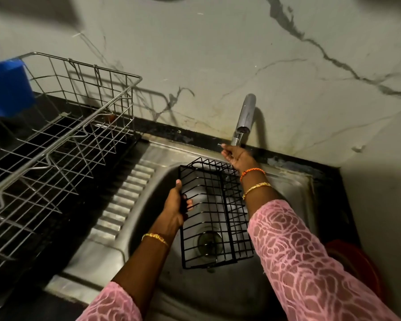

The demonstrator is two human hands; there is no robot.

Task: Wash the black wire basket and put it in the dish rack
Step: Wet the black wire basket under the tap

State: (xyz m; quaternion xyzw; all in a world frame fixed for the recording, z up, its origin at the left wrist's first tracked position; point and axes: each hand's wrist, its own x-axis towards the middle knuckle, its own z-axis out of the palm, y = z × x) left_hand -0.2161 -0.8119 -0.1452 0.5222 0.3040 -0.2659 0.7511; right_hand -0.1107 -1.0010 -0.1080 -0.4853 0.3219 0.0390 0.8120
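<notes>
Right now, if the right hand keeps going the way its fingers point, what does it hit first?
Likely the tap: the right hand is right at its base, fingers aimed up-left at the small lever there, above the black wire basket. Contact is unclear.

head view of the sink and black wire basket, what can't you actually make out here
- Head view: what the right hand touches at the tap base; fingers cover it.
- Red object at the right: mostly behind the pink sleeve.
- Blue container on the dish rack: blurred, cut by the left edge.
- Water flow: too faint.
</notes>
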